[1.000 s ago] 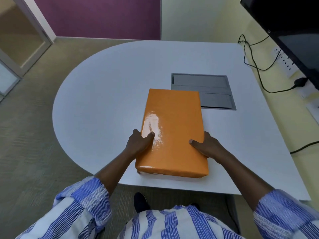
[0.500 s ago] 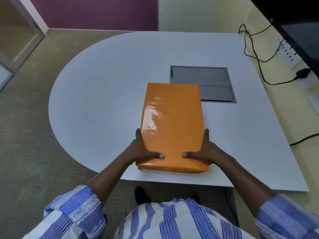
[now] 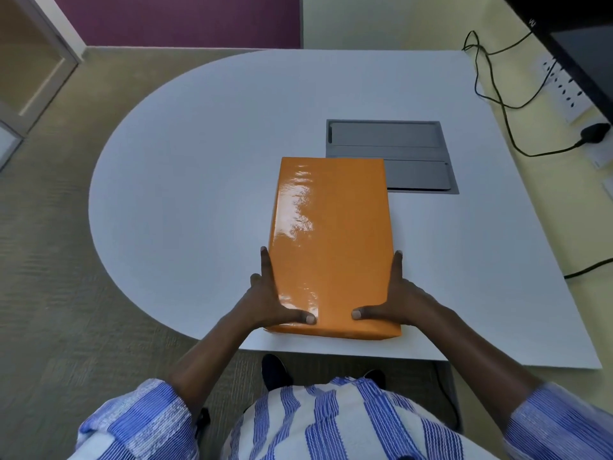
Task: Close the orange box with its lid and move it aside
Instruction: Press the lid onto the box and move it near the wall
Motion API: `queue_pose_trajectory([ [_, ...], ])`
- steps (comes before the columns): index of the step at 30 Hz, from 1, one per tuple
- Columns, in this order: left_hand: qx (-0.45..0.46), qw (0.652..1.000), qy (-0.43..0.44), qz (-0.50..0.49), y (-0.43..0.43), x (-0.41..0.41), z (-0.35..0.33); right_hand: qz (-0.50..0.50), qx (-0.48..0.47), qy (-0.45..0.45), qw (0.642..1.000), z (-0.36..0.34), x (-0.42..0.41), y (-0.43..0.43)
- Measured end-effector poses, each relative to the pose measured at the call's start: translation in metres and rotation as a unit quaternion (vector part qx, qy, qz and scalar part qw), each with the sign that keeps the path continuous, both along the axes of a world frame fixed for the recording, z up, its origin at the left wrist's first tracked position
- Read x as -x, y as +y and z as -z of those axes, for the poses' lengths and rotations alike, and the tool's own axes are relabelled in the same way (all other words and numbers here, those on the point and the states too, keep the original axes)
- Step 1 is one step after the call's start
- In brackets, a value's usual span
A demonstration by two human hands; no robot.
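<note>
A glossy orange box (image 3: 331, 234) lies flat on the white table (image 3: 199, 194) near its front edge, its lid on top and closed. My left hand (image 3: 268, 300) grips the box's left near side, fingers along the side wall and thumb on the lid. My right hand (image 3: 398, 300) mirrors it on the right near side, thumb lying on the lid. The box's far right corner overlaps a grey panel.
A grey recessed cable panel (image 3: 398, 141) is set into the table behind the box. Black cables (image 3: 497, 94) trail off the table's right side toward a white power strip (image 3: 564, 91) and a dark screen (image 3: 580, 34). Carpeted floor lies left of the table.
Both hands slid back along the box toward its near corners, from pressing on the lid to clasping the sides with thumbs on top. The box has barely moved.
</note>
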State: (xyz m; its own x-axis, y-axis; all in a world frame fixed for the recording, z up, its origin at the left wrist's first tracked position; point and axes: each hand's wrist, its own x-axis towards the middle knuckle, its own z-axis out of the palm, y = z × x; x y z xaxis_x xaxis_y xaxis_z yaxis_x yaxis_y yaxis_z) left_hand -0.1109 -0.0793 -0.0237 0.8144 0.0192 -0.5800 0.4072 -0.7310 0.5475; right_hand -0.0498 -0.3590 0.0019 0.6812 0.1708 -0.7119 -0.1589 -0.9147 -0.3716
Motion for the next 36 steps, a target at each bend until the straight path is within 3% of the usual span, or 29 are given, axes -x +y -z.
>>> queue_pose_trajectory([
  [7,-0.070,0.997,0.011,0.019,0.003,-0.013,-0.003,-0.044,0.094,-0.020,0.994,-0.013,-0.023,0.010],
  [11,-0.103,0.991,-0.080,-0.021,0.003,-0.056,-0.003,-0.016,0.062,-0.132,0.989,-0.014,-0.068,0.019],
  [19,-0.227,0.958,-0.167,0.063,-0.004,-0.165,-0.003,-0.058,0.076,-0.257,0.962,0.001,-0.156,0.048],
  [36,-0.223,0.942,-0.248,0.040,-0.011,-0.185,0.029,-0.047,0.056,-0.365,0.928,0.044,-0.164,0.057],
])
